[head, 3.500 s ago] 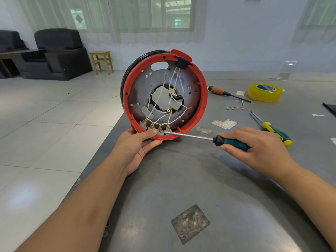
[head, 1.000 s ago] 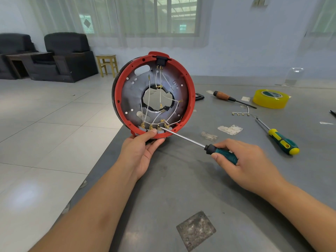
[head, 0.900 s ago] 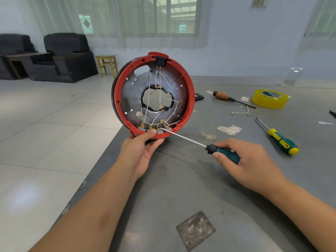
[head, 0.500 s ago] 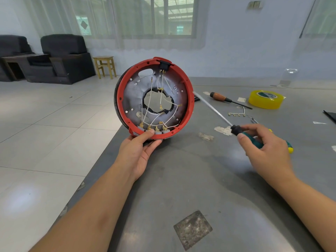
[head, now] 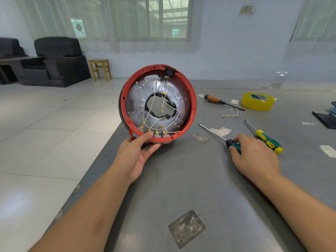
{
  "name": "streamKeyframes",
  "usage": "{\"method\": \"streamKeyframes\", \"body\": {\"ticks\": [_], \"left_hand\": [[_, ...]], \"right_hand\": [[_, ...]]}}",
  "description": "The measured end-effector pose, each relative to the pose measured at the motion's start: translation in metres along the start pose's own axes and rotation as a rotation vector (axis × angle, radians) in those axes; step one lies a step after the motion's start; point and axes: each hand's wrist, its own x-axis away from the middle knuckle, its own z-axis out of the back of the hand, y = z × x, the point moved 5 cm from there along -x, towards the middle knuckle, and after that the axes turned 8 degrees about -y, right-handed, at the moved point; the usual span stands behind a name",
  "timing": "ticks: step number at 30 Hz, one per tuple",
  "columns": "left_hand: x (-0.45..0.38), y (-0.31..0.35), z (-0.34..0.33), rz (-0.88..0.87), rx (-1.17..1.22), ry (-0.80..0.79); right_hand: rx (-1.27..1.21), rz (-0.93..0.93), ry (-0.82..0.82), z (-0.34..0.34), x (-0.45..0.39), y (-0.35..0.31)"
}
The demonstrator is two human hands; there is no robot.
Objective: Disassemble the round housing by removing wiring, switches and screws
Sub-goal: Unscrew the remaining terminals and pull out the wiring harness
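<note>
Screwdriver (head: 221, 136) now off the terminals and down on the table (head: 200, 179), right hand (head: 254, 157) still wrapped round its handle; left hand (head: 140, 151) keeps gripping the upright housing (head: 158, 106) at the table's edge — wires (head: 154, 122) likely get pulled next

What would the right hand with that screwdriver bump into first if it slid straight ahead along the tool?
Probably the red round housing: the screwdriver in the right hand aims at its lower right rim, past bare table. Depth is uncertain.
</note>
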Motion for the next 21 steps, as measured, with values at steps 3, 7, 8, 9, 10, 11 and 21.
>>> {"method": "streamKeyframes", "body": {"ticks": [3, 7, 8, 9, 10, 11, 21], "left_hand": [[0.000, -0.001, -0.001, 0.008, -0.017, -0.014], [0.001, -0.001, -0.004, 0.010, -0.050, -0.030], [0.001, -0.001, -0.005, 0.009, -0.060, -0.031], [0.002, -0.002, -0.006, 0.007, -0.069, -0.030], [0.002, -0.002, -0.006, 0.005, -0.077, -0.029], [0.002, -0.002, -0.007, 0.003, -0.085, -0.031], [0.002, -0.003, -0.011, -0.020, -0.102, -0.105]], "right_hand": [[0.113, -0.028, -0.020, -0.001, 0.005, -0.001], [0.060, 0.113, 0.159, 0.019, 0.012, -0.025], [0.000, 0.220, 0.210, 0.025, 0.014, -0.039], [-0.068, 0.333, 0.231, 0.030, 0.017, -0.055], [-0.150, 0.433, 0.213, 0.033, 0.019, -0.072], [-0.235, 0.505, 0.162, 0.036, 0.019, -0.088], [0.023, 0.490, -0.094, 0.032, -0.011, -0.156]]}}
